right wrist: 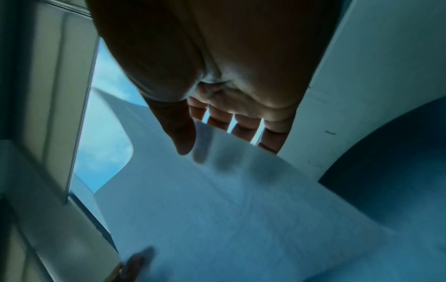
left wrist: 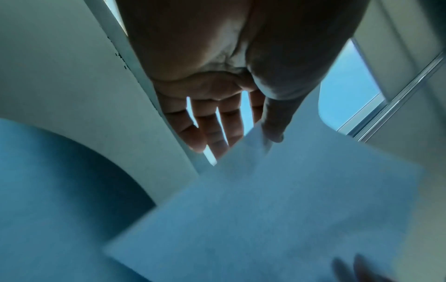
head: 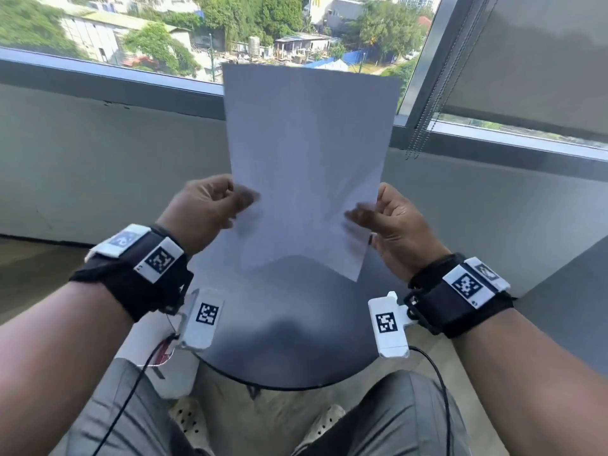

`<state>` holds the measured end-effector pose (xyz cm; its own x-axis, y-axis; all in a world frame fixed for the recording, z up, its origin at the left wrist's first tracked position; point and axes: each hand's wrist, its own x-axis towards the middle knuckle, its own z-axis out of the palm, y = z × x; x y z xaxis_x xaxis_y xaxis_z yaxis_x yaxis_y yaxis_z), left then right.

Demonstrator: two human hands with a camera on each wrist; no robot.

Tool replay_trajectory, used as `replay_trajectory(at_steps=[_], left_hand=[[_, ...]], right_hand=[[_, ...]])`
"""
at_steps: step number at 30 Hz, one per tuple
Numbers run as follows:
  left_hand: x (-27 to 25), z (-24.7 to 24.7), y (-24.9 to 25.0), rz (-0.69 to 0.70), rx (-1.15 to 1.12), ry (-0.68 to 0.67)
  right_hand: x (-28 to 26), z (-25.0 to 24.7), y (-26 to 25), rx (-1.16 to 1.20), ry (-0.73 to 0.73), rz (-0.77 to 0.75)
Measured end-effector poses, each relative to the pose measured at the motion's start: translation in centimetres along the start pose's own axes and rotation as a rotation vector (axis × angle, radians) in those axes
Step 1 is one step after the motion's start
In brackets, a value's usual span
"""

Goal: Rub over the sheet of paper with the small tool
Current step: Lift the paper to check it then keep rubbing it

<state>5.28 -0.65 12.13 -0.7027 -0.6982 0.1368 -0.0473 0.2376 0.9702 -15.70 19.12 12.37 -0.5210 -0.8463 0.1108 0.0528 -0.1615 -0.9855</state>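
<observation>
1. Left hand (head: 205,205): you pinch the sheet of paper (head: 307,166) at its left edge, thumb in front.
2. Sheet: held in the air above the round table (head: 296,340), long axis near upright, top edge toward the window (head: 164,37).
3. Right hand (head: 393,225): pinches the right edge.
4. Advice: lay the sheet flat on the table first; no small tool shows.

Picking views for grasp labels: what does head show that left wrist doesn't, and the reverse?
Head only: right hand pinching the sheet of paper at its edge, both wrist bands, the person's knees, trees outside the window. Left wrist only: underside of the left hand, thumb on the sheet's near face, fingers behind it. Both: sheet held up above the round table, left hand gripping it. No small tool in either.
</observation>
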Motion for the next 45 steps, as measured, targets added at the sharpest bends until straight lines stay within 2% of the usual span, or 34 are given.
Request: replay_trajectory(at_steps=[2,4,6,9,12,15,18,19,21,23,25,27,29,32,34,36,39,45], left_hand=[[0.1,-0.3,0.5,0.042,-0.062,0.024],[-0.3,-0.3,-0.6,0.017,-0.091,0.035],[-1.0,0.1,-3.4,-0.062,0.002,0.014],[-2.9,0.7,-8.0,-0.255,0.181,-0.114],[-3.2,0.6,-8.9,-0.311,0.201,-0.150],[-2.3,0.2,-8.0,-0.335,0.153,-0.097],[-2.3,0.2,-8.4,-0.390,0.282,-0.073],[-2.5,0.1,-9.0,-0.429,0.341,-0.087],[-3.3,0.1,-10.4,-0.471,0.456,-0.128],[-3.8,-0.1,-11.6,-0.502,0.596,-0.166],[-4.1,-0.2,-12.4,-0.530,0.725,-0.177],[-4.0,-0.2,-12.6,-0.502,0.759,-0.147],[-3.8,0.3,-12.1,-0.383,0.851,-0.159],[-3.8,1.9,-11.3,-0.219,1.040,-0.349],[-3.8,3.1,-11.5,-0.195,1.137,-0.505],[-3.9,4.0,-12.1,-0.200,1.218,-0.605],[-4.1,4.4,-13.0,-0.203,1.238,-0.637],[-5.1,4.1,-12.7,-0.080,1.300,-0.694]], right_hand=[[-0.3,0.0,0.3,-0.067,0.025,-0.016],[-0.8,-0.2,1.9,-0.131,0.079,0.030],[-1.6,-0.7,4.5,-0.272,0.073,0.102],[-2.8,-0.8,7.8,-0.447,0.005,0.254],[-2.5,-0.5,8.1,-0.499,0.041,0.270],[-1.3,-0.9,7.3,-0.466,0.003,0.259],[-0.7,-3.0,7.1,-0.516,0.043,0.317],[-0.7,-4.2,7.6,-0.592,0.086,0.326],[-0.9,-7.2,8.9,-0.912,0.122,0.336],[-1.8,-9.7,10.6,-1.302,0.018,0.409],[-3.0,-11.0,12.3,-1.476,-0.107,0.451],[-3.6,-11.8,13.3,-1.510,-0.160,0.378],[-3.7,-12.3,13.4,-1.512,-0.177,0.311],[-3.7,-13.2,12.9,-1.465,-0.156,0.316],[-3.7,-13.5,12.6,-1.476,-0.109,0.328],[-3.6,-13.0,12.5,-1.522,-0.023,0.334],[-2.4,-9.9,11.9,-1.448,0.057,0.325],[0.9,-0.5,11.6,-1.094,-0.173,0.352]])
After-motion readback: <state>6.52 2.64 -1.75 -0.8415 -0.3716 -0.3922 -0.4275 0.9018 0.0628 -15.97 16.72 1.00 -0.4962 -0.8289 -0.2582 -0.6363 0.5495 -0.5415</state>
